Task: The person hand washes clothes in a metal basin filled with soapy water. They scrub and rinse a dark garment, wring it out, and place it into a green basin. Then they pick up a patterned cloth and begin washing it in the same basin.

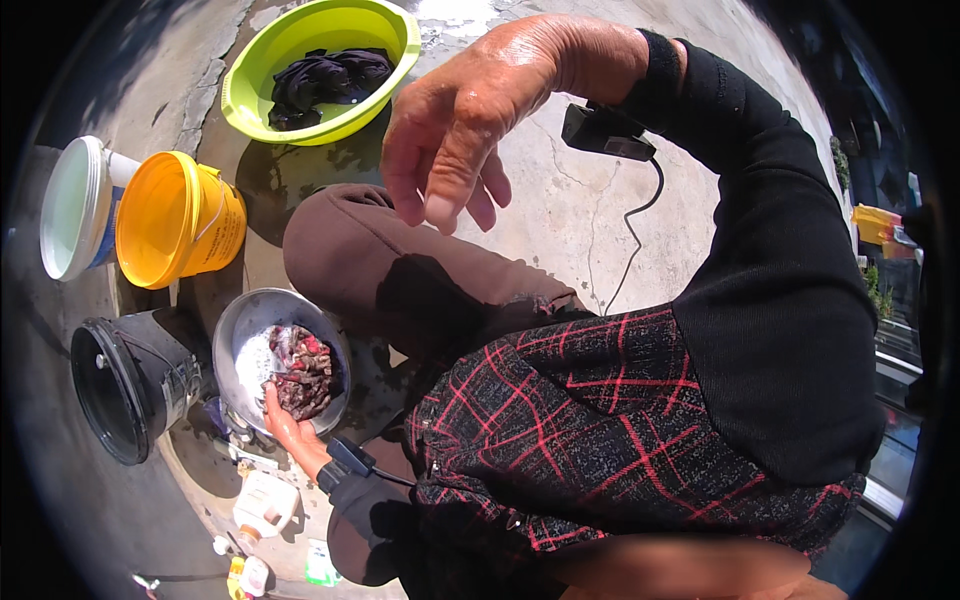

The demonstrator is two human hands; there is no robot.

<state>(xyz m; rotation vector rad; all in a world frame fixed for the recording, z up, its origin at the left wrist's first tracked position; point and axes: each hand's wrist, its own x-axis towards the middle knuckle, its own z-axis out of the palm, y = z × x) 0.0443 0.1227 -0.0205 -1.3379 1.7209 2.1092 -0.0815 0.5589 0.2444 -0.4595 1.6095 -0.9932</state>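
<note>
My right hand (457,135) is raised above my right knee, wet and empty, its fingers hanging loosely apart. Low on the other side, my left hand (294,427) reaches over the edge of a round metal basin (244,315). Inside lies a wet, crumpled cloth (304,367) in dark red and brown, beside white suds. My left thumb rests along the cloth's edge; the other fingers are mostly hidden in its folds, and the hand appears to grip it. A lime-green plastic tub (319,34) beyond my right hand contains a dark wet garment (330,79).
Past the basin stand a yellow bucket (161,217), a white bucket (75,210) and a black bucket (112,390). A white plastic jug (264,504) and smaller bottles (247,577) are on the concrete ground (570,217) to my left. A cable (637,244) hangs from my right wrist device.
</note>
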